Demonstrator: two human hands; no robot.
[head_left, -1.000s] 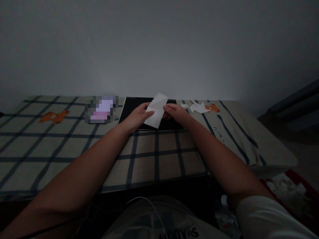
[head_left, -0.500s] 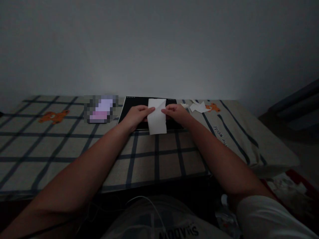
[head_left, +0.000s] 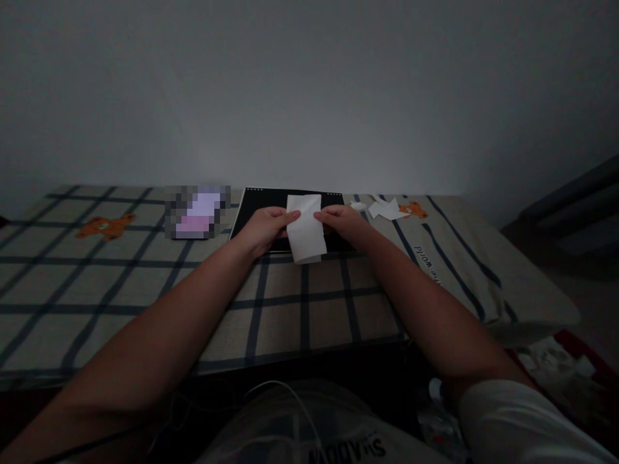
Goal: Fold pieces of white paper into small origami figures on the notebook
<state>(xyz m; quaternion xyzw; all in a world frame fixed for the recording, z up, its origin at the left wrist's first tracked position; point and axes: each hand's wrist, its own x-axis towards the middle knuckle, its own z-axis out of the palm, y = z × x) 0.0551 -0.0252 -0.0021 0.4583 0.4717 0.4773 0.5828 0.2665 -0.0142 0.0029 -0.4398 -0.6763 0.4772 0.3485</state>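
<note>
A white folded sheet of paper is held upright between my two hands above a black flat board with small holes or rings along its far edge. My left hand pinches the paper's left edge, thumb in front and fingers behind. On the opposite edge my right hand grips it the same way. The paper's lower end hangs over the near edge of the board, with its layers slightly apart. The fingers behind the paper are partly hidden.
A checked cloth covers the table. On the left lies a blurred phone-like object. Folded white paper pieces lie right of the board. A plastic bottle and a red bin stand below, at right; a wall rises behind.
The paper has tilted slightly, its lower end shifting right and its layers parting there. Its upper right corner flap looks flatter. Both hands keep nearly the same place and grip.
</note>
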